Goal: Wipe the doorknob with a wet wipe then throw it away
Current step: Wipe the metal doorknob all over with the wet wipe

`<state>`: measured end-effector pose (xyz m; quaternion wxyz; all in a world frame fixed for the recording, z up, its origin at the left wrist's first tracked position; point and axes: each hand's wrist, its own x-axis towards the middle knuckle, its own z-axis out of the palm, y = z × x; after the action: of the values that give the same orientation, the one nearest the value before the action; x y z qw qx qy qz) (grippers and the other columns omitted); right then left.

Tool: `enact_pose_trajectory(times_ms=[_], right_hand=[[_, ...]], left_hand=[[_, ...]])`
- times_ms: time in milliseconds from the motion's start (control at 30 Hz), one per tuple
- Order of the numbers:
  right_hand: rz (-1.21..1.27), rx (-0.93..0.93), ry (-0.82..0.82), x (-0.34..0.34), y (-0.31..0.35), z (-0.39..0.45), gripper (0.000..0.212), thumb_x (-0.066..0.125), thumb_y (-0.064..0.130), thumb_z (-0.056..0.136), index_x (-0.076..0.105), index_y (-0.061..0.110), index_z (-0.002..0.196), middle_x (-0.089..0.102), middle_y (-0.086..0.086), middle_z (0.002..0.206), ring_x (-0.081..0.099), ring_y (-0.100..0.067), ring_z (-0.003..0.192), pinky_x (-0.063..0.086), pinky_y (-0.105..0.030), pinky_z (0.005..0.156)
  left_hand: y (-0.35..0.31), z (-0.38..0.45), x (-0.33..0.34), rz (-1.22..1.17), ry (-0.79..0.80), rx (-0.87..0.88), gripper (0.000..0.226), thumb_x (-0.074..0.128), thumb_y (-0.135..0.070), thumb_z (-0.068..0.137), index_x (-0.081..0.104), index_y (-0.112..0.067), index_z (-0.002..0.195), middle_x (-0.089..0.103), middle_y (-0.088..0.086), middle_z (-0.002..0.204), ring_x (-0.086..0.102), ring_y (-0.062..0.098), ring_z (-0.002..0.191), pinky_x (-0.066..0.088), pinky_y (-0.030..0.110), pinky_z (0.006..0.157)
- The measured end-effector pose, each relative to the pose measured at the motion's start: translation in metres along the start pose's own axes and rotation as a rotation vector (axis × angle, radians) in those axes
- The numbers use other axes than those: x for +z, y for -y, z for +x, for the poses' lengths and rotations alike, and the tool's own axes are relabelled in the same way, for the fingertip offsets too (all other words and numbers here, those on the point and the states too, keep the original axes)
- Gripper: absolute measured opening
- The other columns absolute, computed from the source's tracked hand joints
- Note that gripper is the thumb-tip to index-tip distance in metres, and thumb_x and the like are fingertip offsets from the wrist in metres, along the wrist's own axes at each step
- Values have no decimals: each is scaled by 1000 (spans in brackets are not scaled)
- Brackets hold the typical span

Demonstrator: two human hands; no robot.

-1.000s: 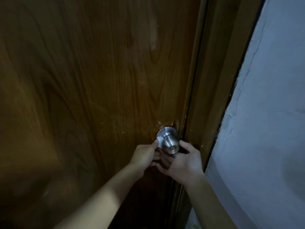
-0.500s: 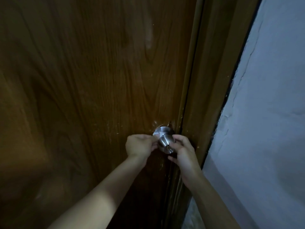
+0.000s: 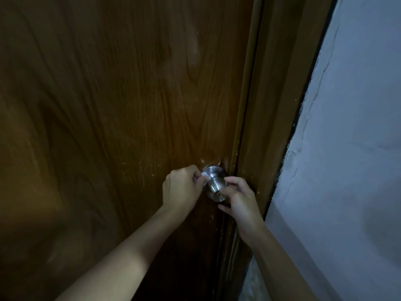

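A round silver doorknob (image 3: 215,187) with a keyhole in its face sticks out of a brown wooden door (image 3: 121,105). My left hand (image 3: 181,187) pinches a small white wet wipe (image 3: 205,176) and presses it against the knob's neck on the left side. My right hand (image 3: 239,198) grips the knob from the right and below, thumb on top, fingers curled under it. Most of the wipe is hidden behind my left fingers.
The door's right edge meets a brown frame (image 3: 275,118). Beyond the frame stands a pale, cracked wall (image 3: 351,159). The scene is dim. No bin is in view.
My left hand has risen from under the knob to its upper left side with the wipe. My right hand closed around the knob from below.
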<state>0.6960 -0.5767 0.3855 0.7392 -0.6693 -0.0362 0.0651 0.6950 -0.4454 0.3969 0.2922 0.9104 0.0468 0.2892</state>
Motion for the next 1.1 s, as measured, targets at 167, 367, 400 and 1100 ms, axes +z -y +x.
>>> enact_pose_trajectory(times_ms=[167,367,400,1100], right_hand=[[-29,-28,-11,1,-4,1,26,60,14,83,58,27,105,60,-3,113,60,-18,99,51,-35,81],[-75,-59,-26,-1,-7,4,20,65,23,82,60,37,95,61,3,112,60,-16,100,52,-42,88],[-89,-67,-29,-1,-8,5,19,66,26,80,60,38,93,61,3,111,60,-17,101,52,-43,89],[32,-47,54,-5,-12,8,26,62,11,82,59,23,105,58,-8,118,59,-22,105,53,-42,90]], left_hand=[[-22,17,1,148,58,221,17,59,-30,87,62,-14,87,66,1,83,61,15,74,43,25,60],[-22,24,2,204,95,300,18,54,-31,90,59,-13,90,65,3,85,62,18,77,47,28,64],[-17,21,1,183,73,279,18,54,-31,90,59,-14,89,65,3,83,62,17,73,49,29,63],[-34,36,10,415,189,497,21,44,-27,94,57,-11,101,66,8,95,64,24,85,46,32,65]])
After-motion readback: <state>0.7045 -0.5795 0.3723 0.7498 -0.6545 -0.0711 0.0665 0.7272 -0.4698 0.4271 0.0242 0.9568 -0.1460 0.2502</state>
